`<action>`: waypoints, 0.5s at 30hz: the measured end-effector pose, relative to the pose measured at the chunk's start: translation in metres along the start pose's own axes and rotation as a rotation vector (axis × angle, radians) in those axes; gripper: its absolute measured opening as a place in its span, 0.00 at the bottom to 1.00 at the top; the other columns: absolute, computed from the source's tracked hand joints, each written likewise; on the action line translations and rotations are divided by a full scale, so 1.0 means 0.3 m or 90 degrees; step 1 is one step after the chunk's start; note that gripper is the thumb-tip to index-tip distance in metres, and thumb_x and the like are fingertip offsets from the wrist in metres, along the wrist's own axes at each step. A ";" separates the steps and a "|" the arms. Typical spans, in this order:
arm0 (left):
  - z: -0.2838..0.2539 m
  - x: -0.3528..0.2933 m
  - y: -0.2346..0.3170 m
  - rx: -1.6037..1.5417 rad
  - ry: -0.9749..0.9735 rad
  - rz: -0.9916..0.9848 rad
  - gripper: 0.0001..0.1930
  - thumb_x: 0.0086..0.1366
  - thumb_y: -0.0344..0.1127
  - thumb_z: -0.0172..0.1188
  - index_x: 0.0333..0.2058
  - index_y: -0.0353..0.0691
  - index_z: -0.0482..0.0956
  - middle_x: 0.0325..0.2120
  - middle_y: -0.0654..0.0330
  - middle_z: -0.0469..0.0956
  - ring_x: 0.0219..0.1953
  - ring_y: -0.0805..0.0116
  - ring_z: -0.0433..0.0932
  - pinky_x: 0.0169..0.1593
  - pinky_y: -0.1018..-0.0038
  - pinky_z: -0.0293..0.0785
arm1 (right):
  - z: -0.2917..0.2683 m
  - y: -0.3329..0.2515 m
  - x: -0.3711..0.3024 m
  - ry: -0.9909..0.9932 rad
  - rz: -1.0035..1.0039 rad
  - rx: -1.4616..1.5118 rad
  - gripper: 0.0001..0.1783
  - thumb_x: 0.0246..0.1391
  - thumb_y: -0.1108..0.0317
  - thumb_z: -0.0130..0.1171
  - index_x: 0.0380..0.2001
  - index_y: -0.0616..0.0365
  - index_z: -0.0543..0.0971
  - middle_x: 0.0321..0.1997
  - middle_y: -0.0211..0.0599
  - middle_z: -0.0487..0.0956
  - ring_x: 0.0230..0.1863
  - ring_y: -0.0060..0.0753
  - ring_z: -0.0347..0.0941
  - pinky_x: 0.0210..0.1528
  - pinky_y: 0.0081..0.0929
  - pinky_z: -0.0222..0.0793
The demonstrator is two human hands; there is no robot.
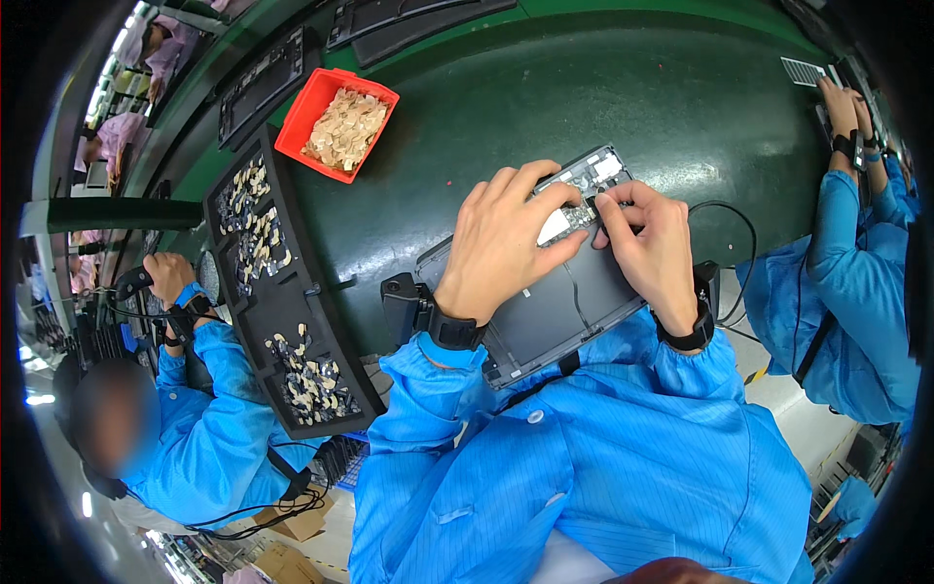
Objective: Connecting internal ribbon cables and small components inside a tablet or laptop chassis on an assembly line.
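Observation:
A dark grey, open laptop chassis (550, 307) with an exposed circuit board (584, 185) along its far side lies tilted in front of me. My left hand (511, 238) rests over its left and far part, fingers stretched and apart. A white piece (553, 230) shows between that thumb and index finger. At the board's right end, my right hand (647, 243) is closed in a pinch. Whatever is between its fingertips is too small and hidden to name. Both wrists wear black bands.
To the left lies a black compartmented tray (255, 316) with small dark and cream pieces. Beyond it sits a red bin (292, 127) of cream flakes on the green table (486, 107). Co-workers in blue sit at both sides. A black cable (749, 229) loops at right.

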State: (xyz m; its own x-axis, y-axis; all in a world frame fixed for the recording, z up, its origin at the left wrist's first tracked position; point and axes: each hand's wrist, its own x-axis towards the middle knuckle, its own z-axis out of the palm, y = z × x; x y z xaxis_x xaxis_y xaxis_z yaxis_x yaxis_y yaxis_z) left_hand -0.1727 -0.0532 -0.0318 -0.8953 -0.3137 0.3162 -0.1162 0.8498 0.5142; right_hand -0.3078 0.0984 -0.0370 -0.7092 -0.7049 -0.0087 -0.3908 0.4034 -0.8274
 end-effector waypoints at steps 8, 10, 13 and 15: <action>0.006 0.007 -0.006 -0.007 0.008 -0.010 0.16 0.55 0.42 0.74 0.41 0.46 0.86 0.51 0.62 0.82 0.49 0.56 0.81 0.50 0.60 0.77 | 0.003 -0.001 0.003 0.002 -0.006 0.001 0.11 0.66 0.61 0.62 0.36 0.56 0.85 0.20 0.29 0.86 0.23 0.30 0.79 0.52 0.33 0.59; 0.007 0.008 -0.010 -0.014 0.011 -0.007 0.15 0.55 0.42 0.75 0.41 0.46 0.86 0.51 0.62 0.82 0.49 0.56 0.81 0.50 0.60 0.77 | 0.003 -0.002 0.003 0.001 0.003 0.004 0.10 0.66 0.61 0.62 0.36 0.56 0.85 0.20 0.29 0.86 0.23 0.30 0.79 0.52 0.33 0.59; 0.008 0.005 -0.013 -0.018 0.011 -0.006 0.15 0.55 0.41 0.75 0.41 0.46 0.86 0.51 0.61 0.82 0.49 0.56 0.81 0.50 0.60 0.78 | 0.003 -0.002 0.003 -0.002 0.016 0.011 0.10 0.65 0.61 0.63 0.36 0.56 0.85 0.20 0.28 0.86 0.23 0.29 0.78 0.52 0.33 0.59; 0.008 0.005 -0.013 -0.020 0.013 -0.006 0.15 0.55 0.41 0.75 0.41 0.46 0.86 0.52 0.61 0.82 0.49 0.56 0.81 0.50 0.60 0.78 | 0.003 -0.003 0.004 -0.004 0.021 0.015 0.10 0.65 0.61 0.63 0.36 0.56 0.85 0.20 0.28 0.86 0.23 0.29 0.78 0.53 0.33 0.59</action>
State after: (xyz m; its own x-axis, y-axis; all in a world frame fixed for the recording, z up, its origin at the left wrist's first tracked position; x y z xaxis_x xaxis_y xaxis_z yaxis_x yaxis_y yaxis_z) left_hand -0.1747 -0.0558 -0.0352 -0.8852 -0.3310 0.3269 -0.1114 0.8331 0.5418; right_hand -0.3077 0.0968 -0.0369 -0.7178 -0.6952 -0.0388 -0.3538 0.4121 -0.8396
